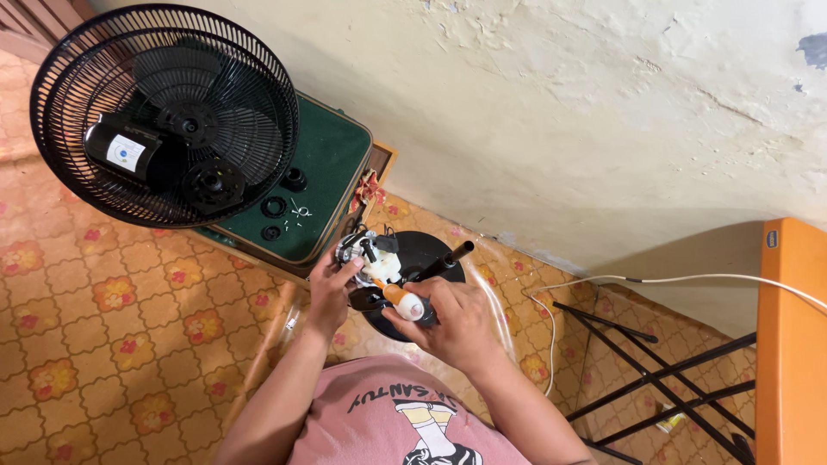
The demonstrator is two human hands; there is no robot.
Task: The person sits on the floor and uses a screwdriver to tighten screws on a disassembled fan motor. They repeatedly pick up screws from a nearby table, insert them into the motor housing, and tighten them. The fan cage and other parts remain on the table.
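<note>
Screwdriver [398,299] tip hidden — screws [295,212] tiny.

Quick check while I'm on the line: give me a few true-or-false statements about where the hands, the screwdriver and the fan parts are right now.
1. The right hand holds an orange-and-white screwdriver. True.
2. The left hand rests on the fan grille. False: it holds the fan motor assembly, away from the grille.
3. The grille with its black blades lies on a green-topped case. True.
4. The round black base lies on top of the green case. False: it is on the patterned floor, under the motor assembly.
5. Small loose parts lie on the green top. True.
6. The white cable is held in the right hand. False: it runs by the wall, untouched.
</note>
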